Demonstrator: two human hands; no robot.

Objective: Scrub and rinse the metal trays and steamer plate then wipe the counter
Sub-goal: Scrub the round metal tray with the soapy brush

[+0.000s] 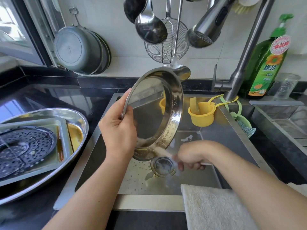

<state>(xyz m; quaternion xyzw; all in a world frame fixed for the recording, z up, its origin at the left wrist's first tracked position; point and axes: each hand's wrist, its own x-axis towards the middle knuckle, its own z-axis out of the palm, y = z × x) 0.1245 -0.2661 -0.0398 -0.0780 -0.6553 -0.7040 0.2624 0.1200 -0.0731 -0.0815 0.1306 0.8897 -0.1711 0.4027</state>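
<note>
Black stone counter (49, 97) surrounds a steel sink (232, 127) under a tiled wall hung with ladles and a wire skimmer.

Over the basin, the left hand (118, 130) grips a round metal tray (149, 117) by its left rim, thumb curled over the edge and fingers behind its base. The tray is tilted up on edge, its open side facing right, its lower rim hanging above the drain strainer (163, 166). Droplets and a little foam cling to its inner wall.

The right hand (189, 156) is curled around the pale handle of a brush (163, 152), blurred by motion; the bristle end meets the tray's lower rim. How tightly the fingers close is hard to read through the blur.

Left of the sink on the counter sits a large oval metal tray (49, 183). Inside it lies a rectangular tray (41, 171) with brownish residue, and on that rests a dark perforated steamer plate (26, 146).

A white towel (212, 208) drapes over the sink's front edge beneath the right forearm. A yellow cup (201, 117) hangs at the sink's back, near the faucet (244, 63), and a green detergent bottle (269, 63) stands just right of it.
</note>
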